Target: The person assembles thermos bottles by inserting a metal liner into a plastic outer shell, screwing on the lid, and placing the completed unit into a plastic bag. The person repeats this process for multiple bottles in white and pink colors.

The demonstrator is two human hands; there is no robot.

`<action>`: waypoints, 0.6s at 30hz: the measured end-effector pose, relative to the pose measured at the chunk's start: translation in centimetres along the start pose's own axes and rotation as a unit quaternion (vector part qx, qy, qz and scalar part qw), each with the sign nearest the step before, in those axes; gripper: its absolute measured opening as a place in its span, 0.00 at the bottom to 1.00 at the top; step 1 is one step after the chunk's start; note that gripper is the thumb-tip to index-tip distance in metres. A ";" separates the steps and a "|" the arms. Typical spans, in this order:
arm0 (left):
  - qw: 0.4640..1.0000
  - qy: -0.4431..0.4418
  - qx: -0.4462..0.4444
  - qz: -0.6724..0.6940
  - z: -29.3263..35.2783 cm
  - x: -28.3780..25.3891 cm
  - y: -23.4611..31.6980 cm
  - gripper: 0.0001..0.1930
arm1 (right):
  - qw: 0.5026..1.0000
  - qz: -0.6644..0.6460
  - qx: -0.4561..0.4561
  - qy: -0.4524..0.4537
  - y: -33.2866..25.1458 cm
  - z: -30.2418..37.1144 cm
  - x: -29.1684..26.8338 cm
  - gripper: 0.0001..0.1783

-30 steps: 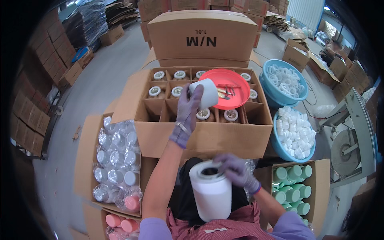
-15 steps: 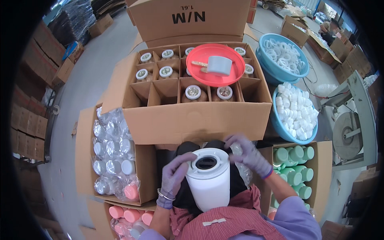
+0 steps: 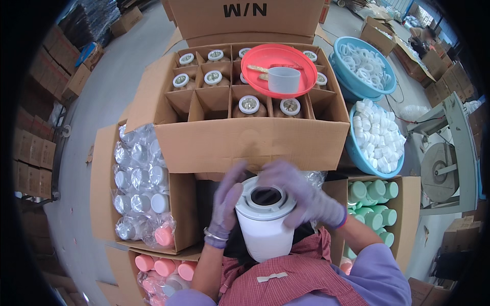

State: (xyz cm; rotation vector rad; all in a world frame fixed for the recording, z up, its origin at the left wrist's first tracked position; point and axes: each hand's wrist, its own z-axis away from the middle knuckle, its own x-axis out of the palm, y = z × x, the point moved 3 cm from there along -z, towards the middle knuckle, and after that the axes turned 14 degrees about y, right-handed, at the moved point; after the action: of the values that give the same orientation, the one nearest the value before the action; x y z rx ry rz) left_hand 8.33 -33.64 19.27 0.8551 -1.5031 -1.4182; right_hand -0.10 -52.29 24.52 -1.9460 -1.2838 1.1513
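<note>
A white plastic canister (image 3: pixel 265 234) stands upright at my lap, with a grey collar (image 3: pixel 264 216) and a dark round opening in its top. My left hand (image 3: pixel 224 204), gloved in light purple, is at the canister's left side with fingers stretched up and apart. On the right, my gloved right hand (image 3: pixel 312 200) reaches over the collar; its fingers are smeared by motion, and its grip cannot be made out. Just ahead is a divided carton (image 3: pixel 250 145) holding bottles with white-ringed silvery tops (image 3: pixel 248 104). A red lid-like dish (image 3: pixel 306 86) with a grey cup (image 3: pixel 284 79) rests on it.
At left, a carton (image 3: pixel 185 214) holds plastic-wrapped clear cups with white bases; pink cups (image 3: pixel 164 267) sit below. Green cups (image 3: pixel 375 220) fill a carton at right. Blue basins hold translucent rings (image 3: pixel 362 66) and white caps (image 3: pixel 377 135). A metal machine (image 3: pixel 441 168) stands far right.
My right hand has moved left, from beside the canister to over its collar. My left hand has shifted up slightly along the left side. The view has tilted a little.
</note>
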 end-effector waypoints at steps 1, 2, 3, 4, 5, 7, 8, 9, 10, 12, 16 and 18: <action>0.994 -0.076 -0.058 0.058 0.2 0.3 0.0 0.29 | 1.000 0.023 -0.005 -0.013 0.3 -0.1 -0.1 0.46; 0.996 -0.060 0.061 -0.002 0.8 0.4 0.7 0.30 | 0.999 0.046 -0.007 -0.026 1.2 0.3 -0.3 0.46; 0.995 -0.058 0.079 0.001 1.0 -1.1 0.0 0.28 | 0.994 0.099 0.038 0.000 3.7 1.7 -2.3 0.47; 0.994 -0.054 0.095 0.005 1.2 -3.0 -1.0 0.27 | 0.985 0.151 0.085 0.023 6.3 3.7 -4.7 0.47; 0.978 -0.021 0.071 0.193 1.2 -4.0 -0.7 0.24 | 0.953 0.226 0.187 0.079 6.6 4.3 -5.8 0.47; 0.982 0.044 0.056 0.173 0.3 -2.1 -0.1 0.25 | 0.987 0.089 0.123 0.051 3.5 2.4 -3.7 0.47; 0.997 0.003 0.043 0.069 -0.3 -0.9 0.2 0.27 | 0.994 0.020 0.099 0.042 1.3 1.3 -1.9 0.46; 0.998 -0.050 0.040 -0.029 -1.0 0.6 0.6 0.29 | 1.000 -0.003 0.002 -0.007 0.1 0.1 -0.5 0.44; 0.998 -0.044 0.050 -0.019 -0.1 1.3 1.4 0.28 | 0.996 0.064 -0.010 -0.061 0.2 -0.2 -0.5 0.43; 0.990 -0.034 0.135 0.015 0.5 -2.6 -0.1 0.26 | 0.983 0.127 0.132 0.020 4.8 2.8 -4.6 0.43; 0.991 0.070 -0.025 0.111 -0.5 -1.1 -0.5 0.27 | 0.992 0.010 0.119 0.028 1.0 0.6 -1.9 0.38; 0.995 -0.070 0.065 -0.003 0.2 0.0 0.9 0.28 | 0.995 0.060 0.084 -0.014 1.3 0.3 -1.7 0.37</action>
State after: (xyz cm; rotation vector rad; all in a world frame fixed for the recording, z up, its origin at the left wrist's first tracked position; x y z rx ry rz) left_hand 8.24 -33.45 20.19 0.8533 -1.7153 -1.4228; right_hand -0.07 -54.34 23.97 -1.9095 -1.0586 1.3066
